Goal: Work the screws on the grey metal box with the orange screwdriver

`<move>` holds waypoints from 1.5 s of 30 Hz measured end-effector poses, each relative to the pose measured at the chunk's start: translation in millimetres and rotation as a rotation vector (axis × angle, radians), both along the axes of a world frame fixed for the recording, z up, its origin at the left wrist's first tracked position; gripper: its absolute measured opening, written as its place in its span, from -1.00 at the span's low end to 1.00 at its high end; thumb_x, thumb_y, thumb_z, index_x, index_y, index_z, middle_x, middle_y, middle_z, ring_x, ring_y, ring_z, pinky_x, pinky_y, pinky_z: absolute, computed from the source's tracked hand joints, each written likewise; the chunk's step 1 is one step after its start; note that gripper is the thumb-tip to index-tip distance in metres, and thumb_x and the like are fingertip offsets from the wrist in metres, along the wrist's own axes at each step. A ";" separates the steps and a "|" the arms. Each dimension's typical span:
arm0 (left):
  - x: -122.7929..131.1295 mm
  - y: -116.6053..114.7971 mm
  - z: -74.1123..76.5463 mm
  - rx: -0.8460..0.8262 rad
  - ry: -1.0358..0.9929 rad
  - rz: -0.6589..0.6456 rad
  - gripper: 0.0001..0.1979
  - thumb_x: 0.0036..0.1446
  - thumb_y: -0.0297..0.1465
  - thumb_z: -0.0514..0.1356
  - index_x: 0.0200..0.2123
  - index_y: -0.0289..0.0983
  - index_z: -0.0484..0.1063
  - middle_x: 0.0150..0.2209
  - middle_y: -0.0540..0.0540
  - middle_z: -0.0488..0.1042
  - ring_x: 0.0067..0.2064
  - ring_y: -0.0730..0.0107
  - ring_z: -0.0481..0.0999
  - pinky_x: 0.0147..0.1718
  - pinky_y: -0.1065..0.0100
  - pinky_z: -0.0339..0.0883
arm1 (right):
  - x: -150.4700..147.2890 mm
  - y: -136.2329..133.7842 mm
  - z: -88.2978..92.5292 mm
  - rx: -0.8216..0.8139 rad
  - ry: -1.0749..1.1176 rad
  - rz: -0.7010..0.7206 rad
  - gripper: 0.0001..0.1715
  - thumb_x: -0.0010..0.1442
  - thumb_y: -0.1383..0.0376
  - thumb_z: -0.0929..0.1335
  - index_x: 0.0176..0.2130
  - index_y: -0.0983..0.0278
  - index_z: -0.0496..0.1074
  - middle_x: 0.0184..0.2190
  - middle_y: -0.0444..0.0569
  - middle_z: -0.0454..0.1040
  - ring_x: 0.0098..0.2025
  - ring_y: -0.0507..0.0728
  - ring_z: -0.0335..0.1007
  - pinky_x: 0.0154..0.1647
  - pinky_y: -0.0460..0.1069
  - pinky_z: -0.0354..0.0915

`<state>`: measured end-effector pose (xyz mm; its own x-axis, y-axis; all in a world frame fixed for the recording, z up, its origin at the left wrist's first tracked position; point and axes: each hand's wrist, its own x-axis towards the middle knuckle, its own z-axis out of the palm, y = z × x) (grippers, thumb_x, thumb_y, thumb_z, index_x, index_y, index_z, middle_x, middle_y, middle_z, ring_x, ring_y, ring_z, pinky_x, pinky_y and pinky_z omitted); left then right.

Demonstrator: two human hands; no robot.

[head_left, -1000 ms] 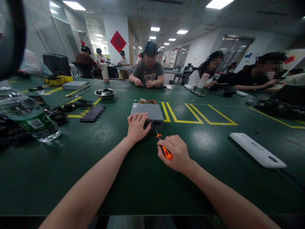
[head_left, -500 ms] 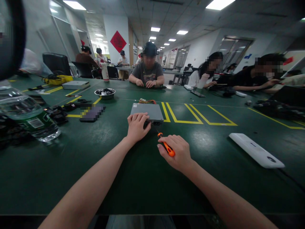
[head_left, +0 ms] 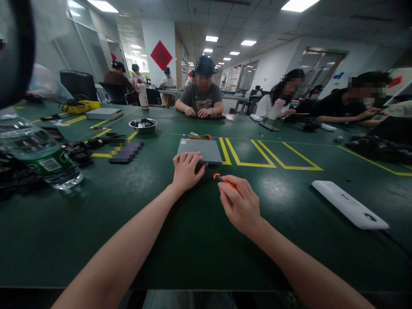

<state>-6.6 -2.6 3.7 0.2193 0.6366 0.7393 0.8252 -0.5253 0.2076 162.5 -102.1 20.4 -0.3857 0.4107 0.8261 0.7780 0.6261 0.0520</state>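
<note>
The grey power supply box (head_left: 199, 151) lies flat on the green surface (head_left: 193, 249), right in front of the person, near the middle. A bunch of orange and yellow wires (head_left: 199, 137) sticks out at its far end.

The left hand (head_left: 186, 171) lies on the near left corner of the box. Its fingers are bent over the edge and hold the box down. The right hand (head_left: 241, 206) is closed around a small screwdriver (head_left: 222, 179) with an orange handle. The thin tip points at the near face of the box, by the right corner. It is too small and dark to tell if it touches a screw.

To do this well, I think the left hand should press hard enough that the box cannot slide. The screwdriver should sit straight in line with the screw and be pushed in a little as it turns, so it does not slip out.

Yellow lines (head_left: 251, 154) are painted just right of the box. Farther right lies a flat white gadget (head_left: 349, 204). Far to the left is a clear water bottle (head_left: 38, 156), and behind it a metal bowl (head_left: 143, 125). Other people (head_left: 201, 96) sit across the surface, busy with their own things.
</note>
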 end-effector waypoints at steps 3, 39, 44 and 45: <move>0.0 0.1 -0.1 0.009 -0.005 -0.003 -0.80 0.07 -0.32 0.11 -0.18 -0.13 0.33 -0.03 -0.03 0.41 -0.01 0.18 0.29 -0.05 0.09 -0.02 | -3.3 0.8 2.6 0.008 -0.017 0.028 -0.78 0.09 0.40 0.30 -0.20 0.23 0.25 -0.19 0.05 0.36 -0.17 0.12 0.29 -0.23 0.02 0.30; 0.7 -0.2 0.0 0.012 0.005 0.010 -0.80 0.07 -0.31 0.12 -0.19 -0.14 0.32 -0.03 -0.02 0.41 0.00 0.21 0.29 -0.05 0.11 -0.02 | -7.2 -0.2 -3.5 0.015 -0.029 0.182 -0.63 0.11 0.48 0.26 -0.07 0.24 0.18 -0.10 0.08 0.27 -0.05 0.12 0.27 -0.18 0.03 0.38; 0.2 0.2 -1.1 0.022 -0.001 0.007 -0.81 0.06 -0.32 0.12 -0.20 -0.14 0.32 -0.03 -0.01 0.42 -0.01 0.22 0.30 -0.06 0.11 -0.02 | -6.7 2.4 -1.8 -0.004 0.041 0.195 -0.61 0.09 0.51 0.24 -0.08 0.24 0.18 0.00 0.11 0.19 0.06 0.16 0.19 -0.07 0.09 0.34; 0.1 0.1 -1.0 0.022 -0.001 0.005 -0.81 0.06 -0.32 0.12 -0.20 -0.14 0.32 -0.03 -0.01 0.42 -0.01 0.22 0.30 -0.06 0.11 -0.02 | -6.7 2.2 -0.7 0.008 0.044 0.177 -0.67 0.08 0.49 0.26 -0.14 0.23 0.21 -0.01 0.09 0.19 0.06 0.18 0.18 -0.06 0.12 0.33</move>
